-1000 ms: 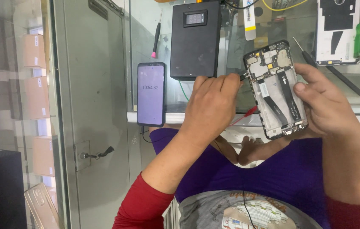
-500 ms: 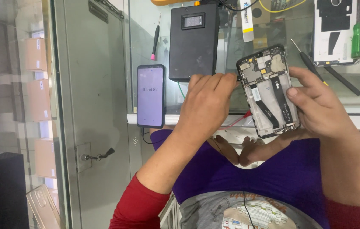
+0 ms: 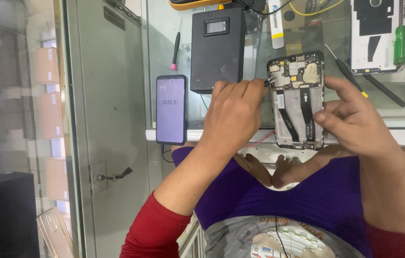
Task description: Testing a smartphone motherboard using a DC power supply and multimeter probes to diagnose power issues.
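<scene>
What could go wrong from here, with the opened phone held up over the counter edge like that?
1. The opened phone rests only in the right hand, past the glass counter's edge; a slip could drop it.
2. The left hand works a thin tool tip at the exposed board near the top; a skid might scratch parts or tear the flat cables.
3. The lit phone overhangs the edge beside the left wrist and might get knocked off.

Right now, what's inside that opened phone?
The opened phone shows a circuit board at its top and two black ribbon strips lower down. Its right edge is covered by the right hand.
</scene>
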